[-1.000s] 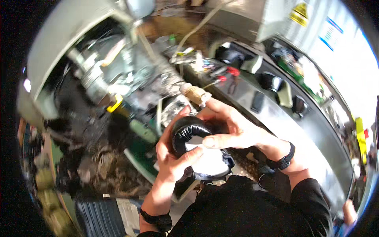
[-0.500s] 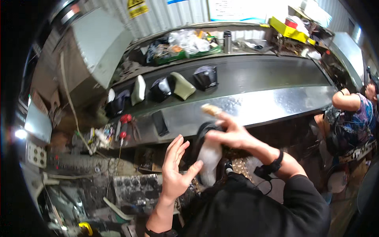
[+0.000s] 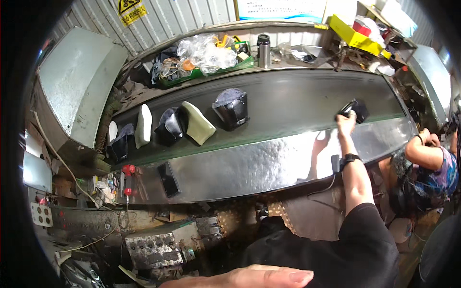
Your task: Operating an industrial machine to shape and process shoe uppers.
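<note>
Right hand (image 3: 346, 120) stretched out, closed on a black shoe part (image 3: 355, 108) on the dark belt (image 3: 297, 103).
Left hand (image 3: 259, 277) flat and open at the bottom edge, holding nothing. More shoe pieces (image 3: 187, 122) lined up far left on the belt. Another person (image 3: 432, 163) sitting at right.

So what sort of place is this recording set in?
Most likely a shoe factory line. A long dark conveyor belt with a shiny metal front carries black shoe uppers on lasts and pale shoe lasts; the right hand rests on another black shoe piece.
</note>
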`<state>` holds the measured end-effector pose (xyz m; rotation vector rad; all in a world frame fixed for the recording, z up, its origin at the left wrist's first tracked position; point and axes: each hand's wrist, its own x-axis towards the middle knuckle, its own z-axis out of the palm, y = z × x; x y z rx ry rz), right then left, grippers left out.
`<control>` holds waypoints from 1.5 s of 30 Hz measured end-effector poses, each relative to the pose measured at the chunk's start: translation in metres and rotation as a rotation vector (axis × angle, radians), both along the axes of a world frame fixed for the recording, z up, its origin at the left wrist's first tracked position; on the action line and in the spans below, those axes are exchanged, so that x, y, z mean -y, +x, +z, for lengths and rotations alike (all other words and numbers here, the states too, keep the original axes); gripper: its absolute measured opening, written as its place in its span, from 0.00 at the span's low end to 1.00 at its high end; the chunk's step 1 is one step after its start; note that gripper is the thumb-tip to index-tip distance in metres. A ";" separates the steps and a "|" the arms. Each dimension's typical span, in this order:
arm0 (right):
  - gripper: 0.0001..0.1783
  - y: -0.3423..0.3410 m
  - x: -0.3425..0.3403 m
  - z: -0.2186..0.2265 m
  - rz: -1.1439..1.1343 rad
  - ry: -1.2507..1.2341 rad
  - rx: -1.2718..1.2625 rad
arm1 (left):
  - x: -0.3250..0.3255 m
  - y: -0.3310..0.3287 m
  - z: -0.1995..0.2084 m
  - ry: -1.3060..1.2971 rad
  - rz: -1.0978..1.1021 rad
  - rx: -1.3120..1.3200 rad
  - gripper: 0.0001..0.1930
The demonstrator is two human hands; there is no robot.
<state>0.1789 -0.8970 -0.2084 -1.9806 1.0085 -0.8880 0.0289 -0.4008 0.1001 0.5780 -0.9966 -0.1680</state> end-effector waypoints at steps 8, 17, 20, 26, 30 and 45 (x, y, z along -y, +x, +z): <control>0.65 0.135 -0.288 -0.046 0.600 1.101 -0.001 | 0.009 0.050 -0.013 -0.086 -0.017 0.049 0.34; 0.66 0.205 -0.290 -0.060 -0.057 1.217 0.303 | -0.084 0.100 -0.096 0.834 0.486 -0.552 0.17; 0.63 0.192 -0.273 -0.026 0.218 1.435 0.383 | -0.144 0.095 -0.179 1.094 0.771 -0.911 0.17; 0.57 0.028 -0.208 -0.007 0.487 1.333 0.483 | -0.172 0.161 -0.259 1.291 0.808 -0.846 0.16; 0.54 -0.075 -0.212 0.012 0.170 1.262 0.367 | -0.123 0.252 -0.299 1.349 0.689 -0.609 0.12; 0.24 -0.192 -0.228 0.008 -0.162 0.423 0.272 | 0.000 0.399 -0.332 2.126 1.089 -0.450 0.58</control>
